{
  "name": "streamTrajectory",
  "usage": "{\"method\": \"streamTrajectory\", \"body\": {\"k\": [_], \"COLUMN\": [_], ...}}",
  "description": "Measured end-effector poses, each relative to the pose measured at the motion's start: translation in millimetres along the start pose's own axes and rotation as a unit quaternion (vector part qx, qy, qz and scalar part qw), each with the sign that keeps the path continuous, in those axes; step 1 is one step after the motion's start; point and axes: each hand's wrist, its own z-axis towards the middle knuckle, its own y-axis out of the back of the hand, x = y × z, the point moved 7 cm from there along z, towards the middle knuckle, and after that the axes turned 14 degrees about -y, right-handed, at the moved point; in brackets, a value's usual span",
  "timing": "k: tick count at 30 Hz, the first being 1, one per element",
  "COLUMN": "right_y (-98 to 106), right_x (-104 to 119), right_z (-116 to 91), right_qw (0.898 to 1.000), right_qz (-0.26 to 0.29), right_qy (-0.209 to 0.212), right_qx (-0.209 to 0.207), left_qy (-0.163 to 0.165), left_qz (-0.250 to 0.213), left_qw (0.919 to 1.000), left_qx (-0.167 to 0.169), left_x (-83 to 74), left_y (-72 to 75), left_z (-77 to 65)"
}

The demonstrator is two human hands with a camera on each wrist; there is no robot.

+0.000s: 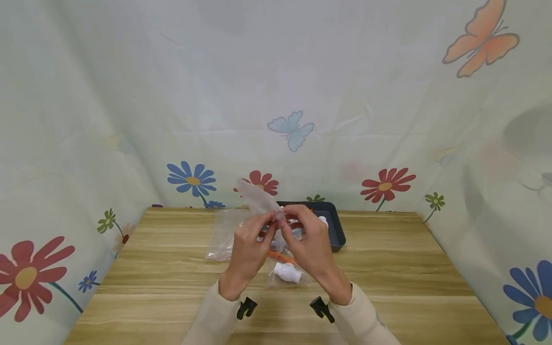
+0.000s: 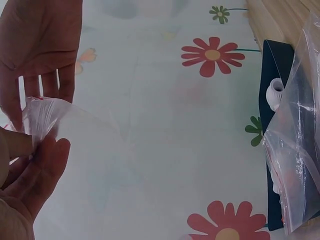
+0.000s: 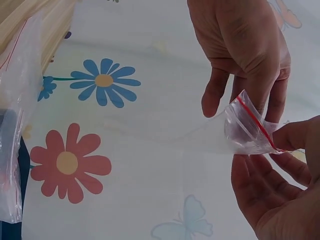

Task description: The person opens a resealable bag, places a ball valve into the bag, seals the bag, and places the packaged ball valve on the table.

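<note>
Pinching a clear bag [image 1: 258,199] by its red-striped edge, the left hand [image 1: 251,239] and right hand [image 1: 311,239] meet above the table [image 1: 172,268], each with thumb and fingers closed on the plastic. The bag is raised in the air, its loose end reaching up and away from the fingers, against the flowered cloth [image 1: 215,86]. Behind the hands sits a dark tray [image 1: 339,242] with a white fitting [image 1: 323,221] in it; more clear plastic [image 1: 222,235] lies to the tray's left. Nearer the person, between the forearms, a white part [image 1: 287,272] rests in clear wrapping, just beside an orange piece [image 1: 282,258].
</note>
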Motion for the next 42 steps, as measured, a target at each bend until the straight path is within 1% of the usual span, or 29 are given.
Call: {"method": "streamTrajectory", "body": {"k": [5,9,11,13,16,19,24,28,37,40,42], "right_y": [2,4,5,6,9,13,19,24,30,29,28], "right_x": [-4,-7,-9,-12,-16,-19,-22,-26,-33,-36,-39], "right_z": [0,-1,-1,-1,-2,-2,-2,-3,-5,-6,-6], "right_qw": [1.0,0.999,0.999,0.999,0.999,0.998,0.998,0.997,0.996,0.995,0.995], "right_qz": [-0.022,-0.029,-0.028,-0.031,-0.034,-0.034,-0.039,-0.038,-0.027,-0.028,-0.03], "right_qy": [0.004,0.015,0.017,0.01,0.001,-0.004,0.005,0.012,0.008,-0.005,-0.021], "right_qx": [-0.015,-0.025,-0.027,-0.029,-0.036,-0.044,-0.058,-0.073,-0.088,-0.091,-0.087], "left_qy": [0.015,0.036,0.046,0.051,0.051,0.044,0.033,0.031,0.049,0.05,0.05], "left_qz": [-0.001,-0.002,-0.005,-0.004,-0.002,0.002,0.01,0.015,0.019,0.018,0.013], "left_qw": [0.9999,0.9993,0.9989,0.9987,0.9986,0.999,0.9994,0.9994,0.9986,0.9984,0.9985], "left_qx": [0.001,-0.002,0.001,0.007,0.011,0.006,-0.005,-0.005,-0.011,-0.017,-0.02], "left_x": [0.5,1.6,2.5,3.0,4.8,6.7,10.2,12.6,18.2,19.3,19.6], "left_y": [0.4,2.5,3.0,3.5,4.8,7.7,12.7,16.4,22.7,22.8,22.7], "left_z": [0.0,-0.5,-1.3,-1.8,-2.7,-2.9,-3.3,-4.3,-8.8,-10.3,-10.4]}}
